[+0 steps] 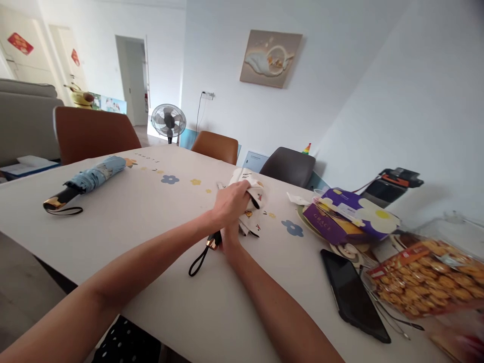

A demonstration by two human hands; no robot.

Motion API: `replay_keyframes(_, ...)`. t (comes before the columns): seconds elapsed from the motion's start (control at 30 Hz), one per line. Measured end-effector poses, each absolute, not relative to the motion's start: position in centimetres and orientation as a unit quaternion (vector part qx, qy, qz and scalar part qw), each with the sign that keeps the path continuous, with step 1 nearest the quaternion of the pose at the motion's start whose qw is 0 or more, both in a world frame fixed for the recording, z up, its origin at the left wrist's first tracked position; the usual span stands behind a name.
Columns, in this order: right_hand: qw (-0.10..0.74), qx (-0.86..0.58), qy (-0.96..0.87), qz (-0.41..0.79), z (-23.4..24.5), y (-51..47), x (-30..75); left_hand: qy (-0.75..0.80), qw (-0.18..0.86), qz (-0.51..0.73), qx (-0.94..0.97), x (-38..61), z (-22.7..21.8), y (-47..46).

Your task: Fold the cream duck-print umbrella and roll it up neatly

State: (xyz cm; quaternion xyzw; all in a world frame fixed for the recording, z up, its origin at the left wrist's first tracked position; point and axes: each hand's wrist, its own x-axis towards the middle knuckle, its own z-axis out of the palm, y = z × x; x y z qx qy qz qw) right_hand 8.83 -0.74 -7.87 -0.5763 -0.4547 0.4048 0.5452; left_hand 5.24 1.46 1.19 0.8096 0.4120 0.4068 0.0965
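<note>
A white umbrella with a small printed pattern (248, 214) lies loosely folded across the table in front of me. My left hand (231, 202) grips its canopy cloth from above, fingers closed on a fold. Crossing underneath, my right hand (230, 236) is around the umbrella near its handle end; most of its fingers are hidden. A black handle with a gold-coloured band (214, 241) sticks out towards me, and its wrist loop rests on the table. To the far left lies a light blue umbrella (99, 174), rolled up, its black handle pointing at the near left.
The pale table (170, 302) has printed flowers. On the right are a black phone (353, 292), cables, a purple box (336, 217), a bag of snacks (431, 277) and a dark bottle (391, 186). Chairs stand beyond the table, with a fan (169, 121) behind.
</note>
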Motion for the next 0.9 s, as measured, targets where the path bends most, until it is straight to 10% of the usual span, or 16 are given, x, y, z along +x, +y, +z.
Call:
replay_keyframes(0.5,0.601,-0.432,-0.321,0.592,-5.6,-1.8,8.8,0.465,0.575,0.567,0.363,-2.2,-3.7,4.0)
replay_keyframes(0.9,0.593,-0.446,-0.313,0.592,-6.0,-1.5,9.1,0.401,0.661,0.581,0.254,-3.1,-4.9,5.1)
